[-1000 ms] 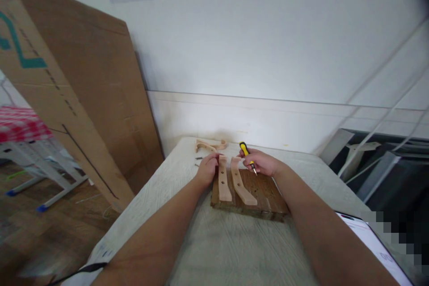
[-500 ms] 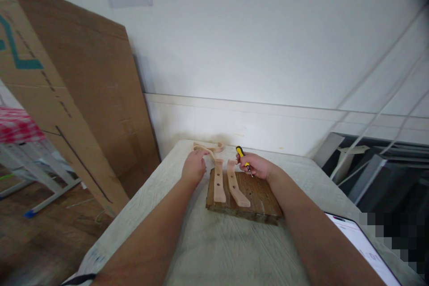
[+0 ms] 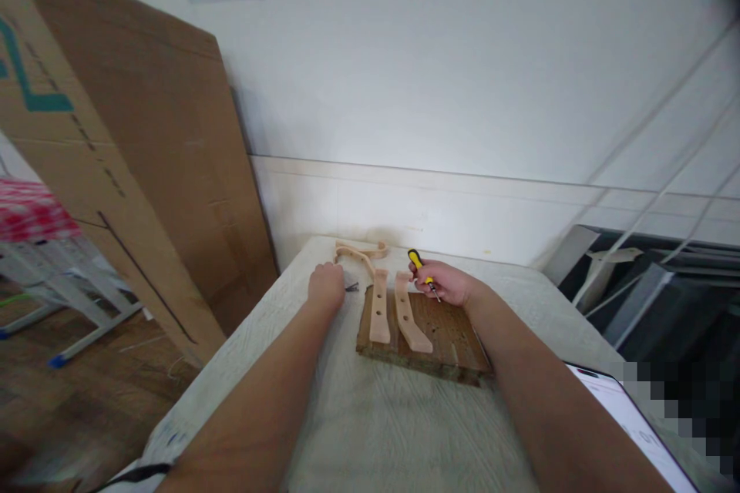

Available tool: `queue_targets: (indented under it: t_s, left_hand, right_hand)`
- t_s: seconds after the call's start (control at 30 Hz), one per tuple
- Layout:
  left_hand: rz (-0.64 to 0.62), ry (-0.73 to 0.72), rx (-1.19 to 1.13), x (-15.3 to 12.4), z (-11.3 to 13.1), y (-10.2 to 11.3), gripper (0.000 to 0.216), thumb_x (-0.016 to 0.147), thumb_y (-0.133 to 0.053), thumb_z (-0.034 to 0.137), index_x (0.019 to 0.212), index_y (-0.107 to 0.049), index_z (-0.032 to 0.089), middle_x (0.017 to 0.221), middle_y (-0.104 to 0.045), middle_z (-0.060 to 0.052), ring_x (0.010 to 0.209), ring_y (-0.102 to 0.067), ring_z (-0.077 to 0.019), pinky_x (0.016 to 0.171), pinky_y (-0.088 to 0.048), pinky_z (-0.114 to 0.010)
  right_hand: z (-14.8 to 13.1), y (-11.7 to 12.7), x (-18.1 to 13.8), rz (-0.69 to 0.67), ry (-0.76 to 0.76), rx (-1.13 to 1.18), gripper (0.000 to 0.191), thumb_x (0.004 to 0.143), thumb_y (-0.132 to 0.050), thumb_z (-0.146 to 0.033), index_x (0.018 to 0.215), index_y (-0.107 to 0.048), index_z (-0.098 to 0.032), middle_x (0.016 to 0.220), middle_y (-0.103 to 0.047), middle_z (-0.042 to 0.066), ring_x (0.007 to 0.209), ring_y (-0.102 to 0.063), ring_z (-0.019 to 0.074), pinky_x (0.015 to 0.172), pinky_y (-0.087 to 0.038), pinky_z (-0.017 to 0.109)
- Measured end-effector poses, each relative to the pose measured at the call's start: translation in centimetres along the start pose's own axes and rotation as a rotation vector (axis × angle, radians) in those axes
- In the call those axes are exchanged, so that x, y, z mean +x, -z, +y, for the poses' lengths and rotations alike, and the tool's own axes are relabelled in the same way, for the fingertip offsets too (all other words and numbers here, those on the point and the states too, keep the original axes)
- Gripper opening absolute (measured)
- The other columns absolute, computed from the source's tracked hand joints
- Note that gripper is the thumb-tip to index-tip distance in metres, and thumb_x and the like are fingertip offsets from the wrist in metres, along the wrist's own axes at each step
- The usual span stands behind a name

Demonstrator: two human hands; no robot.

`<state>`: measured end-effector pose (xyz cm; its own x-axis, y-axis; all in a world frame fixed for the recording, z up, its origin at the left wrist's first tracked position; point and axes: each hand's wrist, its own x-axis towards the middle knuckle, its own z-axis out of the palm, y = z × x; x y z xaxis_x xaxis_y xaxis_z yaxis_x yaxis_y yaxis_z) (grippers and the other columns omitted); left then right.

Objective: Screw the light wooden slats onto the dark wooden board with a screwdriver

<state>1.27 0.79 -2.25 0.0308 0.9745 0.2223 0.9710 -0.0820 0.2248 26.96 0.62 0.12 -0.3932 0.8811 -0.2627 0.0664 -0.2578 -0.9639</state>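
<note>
My right hand (image 3: 449, 283) is closed around a yellow and black screwdriver (image 3: 416, 259), its metal shank pointing down over a brown wooden board (image 3: 442, 323). Two pale curved wooden pieces with holes lie side by side on the board: a left piece (image 3: 379, 316) and a right piece (image 3: 408, 316). My left hand (image 3: 326, 286) rests on the cloth left of the board, fingers curled in; what they hold, if anything, is hidden. Small dark metal bits, perhaps screws (image 3: 352, 287), lie right beside it. More curved wooden pieces (image 3: 364, 250) lie behind, near the wall.
A pale cloth (image 3: 381, 431) covers the table, whose far edge meets a white wall (image 3: 439, 92). A phone (image 3: 624, 416) lies by my right forearm. At left stands a tall cardboard box (image 3: 156, 146); dark panels (image 3: 659, 300) lean at right.
My left hand has drawn back left from the wooden pieces, and the small dark metal bits beside it now show. My right hand keeps the screwdriver in nearly the same place.
</note>
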Motion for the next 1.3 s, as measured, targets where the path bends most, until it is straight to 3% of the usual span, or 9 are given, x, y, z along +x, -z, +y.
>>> queue_targets:
  t_s: [0.3,0.5,0.6,0.7,0.8,0.87,0.93,1.07,1.3]
  left_hand:
    - [-0.005,-0.012,0.116,-0.9,1.0,0.7,0.032,0.090,-0.034,0.010,0.101,-0.064,0.009,0.104,-0.063,-0.018,0.103,-0.057,-0.0295,0.085,-0.046,-0.041]
    - [0.044,-0.052,0.044,-1.2,1.1,2.3,0.026,0.090,-0.039,0.012,0.095,-0.065,0.014,0.099,-0.064,-0.013,0.095,-0.061,-0.0230,0.082,-0.049,-0.034]
    - [0.263,-0.086,-0.203,-1.6,1.5,3.6,0.025,0.093,-0.040,0.018,0.101,-0.063,0.014,0.103,-0.062,-0.011,0.089,-0.062,-0.0184,0.081,-0.051,-0.032]
    - [0.384,-0.187,-0.656,-2.4,2.6,4.7,0.019,0.089,-0.049,0.022,0.097,-0.065,0.014,0.100,-0.062,-0.009,0.073,-0.062,-0.0134,0.062,-0.055,-0.025]
    - [0.217,-0.281,-0.917,-3.5,4.1,5.3,0.016,0.082,-0.057,0.024,0.090,-0.067,0.014,0.093,-0.064,-0.007,0.066,-0.061,-0.0116,0.049,-0.052,-0.020]
    - [0.071,-0.340,-1.006,-4.1,4.9,5.4,0.014,0.079,-0.060,0.024,0.087,-0.068,0.014,0.085,-0.066,-0.004,0.057,-0.059,-0.0096,0.048,-0.051,-0.021]
    - [-0.034,-0.362,-1.071,-4.5,5.4,5.5,0.015,0.078,-0.063,0.025,0.086,-0.070,0.015,0.078,-0.067,-0.003,0.051,-0.057,-0.0087,0.048,-0.051,-0.022]
    - [-0.128,-0.331,-1.199,-4.5,5.7,5.3,0.012,0.073,-0.065,0.025,0.078,-0.069,0.015,0.075,-0.067,-0.002,0.056,-0.058,-0.0108,0.049,-0.053,-0.023]
    - [-0.190,-0.224,-1.310,-4.7,6.2,4.6,0.012,0.069,-0.068,0.022,0.078,-0.068,0.013,0.074,-0.065,0.000,0.057,-0.059,-0.0101,0.052,-0.053,-0.023]
  right_hand:
    - [0.3,0.5,0.4,0.011,0.005,0.091,0.035,0.049,-0.056,-0.015,0.083,-0.045,-0.019,0.063,-0.047,-0.006,0.041,-0.031,0.0027,0.035,-0.007,0.019]
    - [-0.2,0.4,-0.2,0.050,0.011,0.117,0.034,0.050,-0.057,-0.016,0.082,-0.045,-0.019,0.071,-0.050,-0.004,0.044,-0.035,0.0029,0.035,-0.011,0.017]
    - [-1.0,0.2,-0.3,0.109,0.020,0.089,0.030,0.053,-0.057,-0.016,0.079,-0.043,-0.019,0.071,-0.050,-0.003,0.044,-0.035,0.0032,0.036,-0.013,0.017]
    - [-2.4,-0.2,-0.8,0.246,0.061,0.021,0.024,0.061,-0.058,-0.018,0.076,-0.039,-0.020,0.064,-0.045,-0.005,0.043,-0.033,0.0038,0.037,-0.014,0.017]
    - [-4.7,-1.4,-2.2,0.333,0.109,-0.092,0.016,0.067,-0.057,-0.018,0.076,-0.044,-0.020,0.060,-0.044,-0.005,0.044,-0.035,0.0056,0.037,-0.017,0.019]
    - [-6.2,-2.8,-3.7,0.281,0.124,-0.197,0.016,0.067,-0.059,-0.017,0.081,-0.052,-0.019,0.062,-0.051,-0.003,0.046,-0.040,0.0073,0.038,-0.021,0.020]
    - [-7.5,-4.4,-5.3,0.152,0.181,-0.526,0.019,0.071,-0.057,-0.020,0.090,-0.056,-0.020,0.064,-0.051,-0.004,0.049,-0.041,0.0081,0.040,-0.024,0.021]
    - [-8.8,-7.3,-7.4,-0.016,0.323,-0.938,0.019,0.076,-0.059,-0.032,0.090,-0.061,-0.018,0.075,-0.060,0.001,0.064,-0.050,0.0114,0.051,-0.033,0.022]
    - [-9.1,-8.1,-7.9,0.036,0.284,-1.102,0.016,0.077,-0.056,-0.031,0.084,-0.060,-0.017,0.069,-0.062,0.002,0.053,-0.053,0.0109,0.048,-0.035,0.023]
